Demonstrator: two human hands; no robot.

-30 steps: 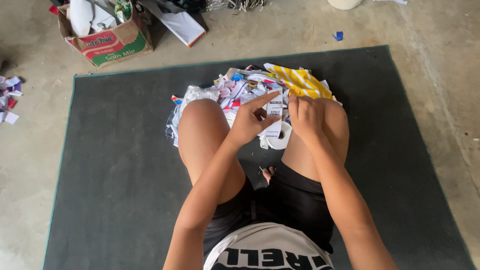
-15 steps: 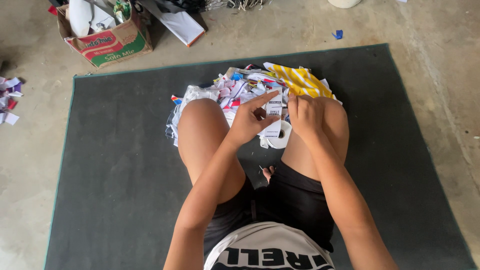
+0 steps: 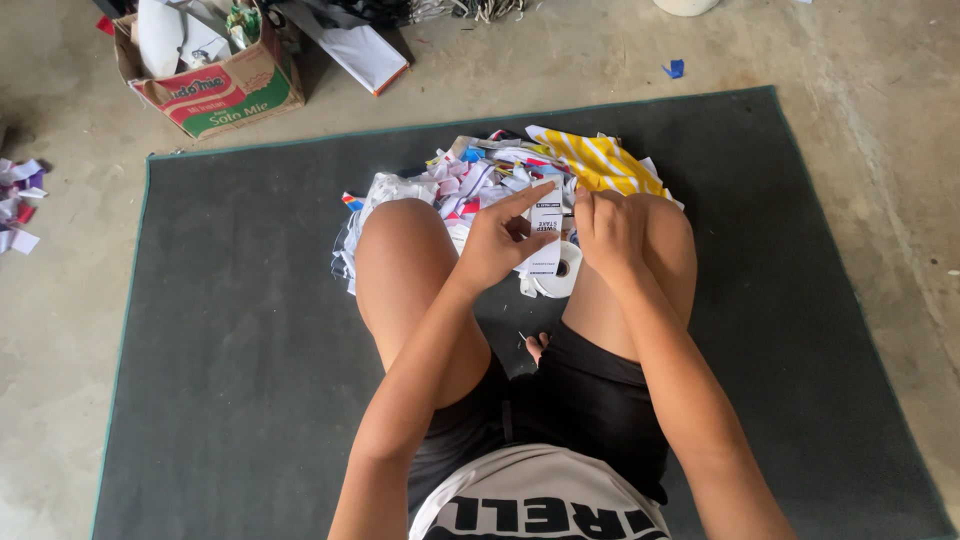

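**Both hands on a printed paper strip above the knees**

While the person sat on the dark mat (image 3: 220, 330) with knees drawn up, the left hand (image 3: 497, 245) pinched the white printed paper strip (image 3: 546, 238) between thumb and fingers, forefinger stretched out. The right hand (image 3: 607, 228), at three o'clock of the strip, closed on its edge. Just below lay a white tape roll (image 3: 560, 272). Beyond, at twelve o'clock, sat a heap of paper scraps (image 3: 470, 180) with a yellow striped piece (image 3: 600, 162); a cardboard box (image 3: 215, 95) stood at ten o'clock

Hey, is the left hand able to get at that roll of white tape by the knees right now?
Probably yes: the roll of white tape lies just below the left hand, nothing between them, though that hand already holds a paper strip.
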